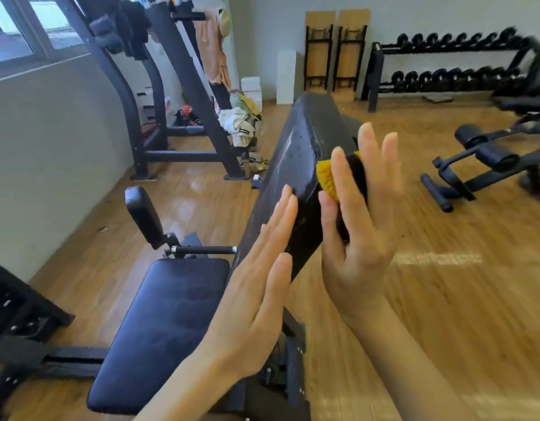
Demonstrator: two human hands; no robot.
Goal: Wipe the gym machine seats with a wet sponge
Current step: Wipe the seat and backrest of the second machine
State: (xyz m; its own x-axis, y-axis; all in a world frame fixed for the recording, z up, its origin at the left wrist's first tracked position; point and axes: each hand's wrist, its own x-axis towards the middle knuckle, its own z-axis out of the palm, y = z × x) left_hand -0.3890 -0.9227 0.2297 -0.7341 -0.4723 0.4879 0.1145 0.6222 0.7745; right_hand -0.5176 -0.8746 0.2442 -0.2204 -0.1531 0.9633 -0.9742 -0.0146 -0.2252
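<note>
The right hand (pixel 358 238) is spread, its fingers straight, and its palm presses a sponge (pixel 329 177) flat against the right edge of the tilted backrest pad (pixel 296 165). The left hand (pixel 256 287) is also flat with fingers straight and close together, its fingertips touching the front face of the same pad. The sponge is yellow with a dark layer behind it, mostly hidden by the right hand. The pad is black, scuffed and speckled with droplets. Below it lies the black seat (pixel 168 326). No writing is readable.
</note>
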